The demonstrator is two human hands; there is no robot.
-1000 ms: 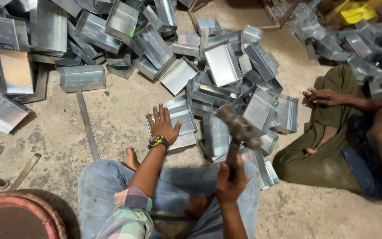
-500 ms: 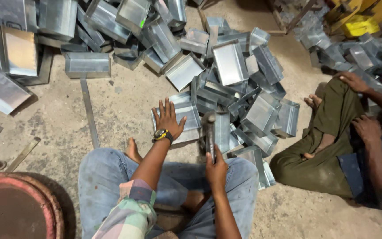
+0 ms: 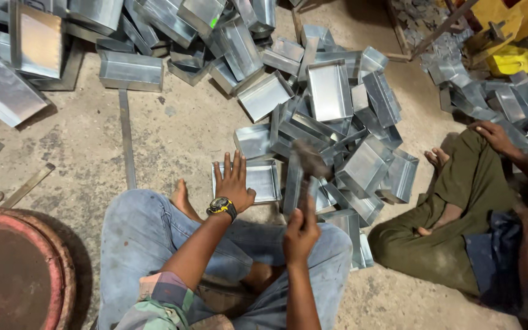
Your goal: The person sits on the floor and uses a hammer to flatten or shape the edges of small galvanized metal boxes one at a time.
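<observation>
Pressing left hand [image 3: 234, 182] on metal tray [image 3: 263, 179]; right hand [image 3: 300, 233] gripping hammer [image 3: 308, 162].

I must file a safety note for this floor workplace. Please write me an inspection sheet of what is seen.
Surface: bare, stained concrete floor; the person sits on it.
Job's things: shallow rectangular grey sheet-metal tray lying flat; dark-headed hammer, blurred.
Clutter: large heap of similar sheet-metal trays; loose flat metal strip.
Grippers: left hand pressed flat on the tray, yellow-and-black wristwatch on the wrist; right hand gripping the hammer handle.
Cables: nothing seen.
Surroundings: second person's hand at right; round rust-red drum rim at lower left; yellow object at upper right.
</observation>
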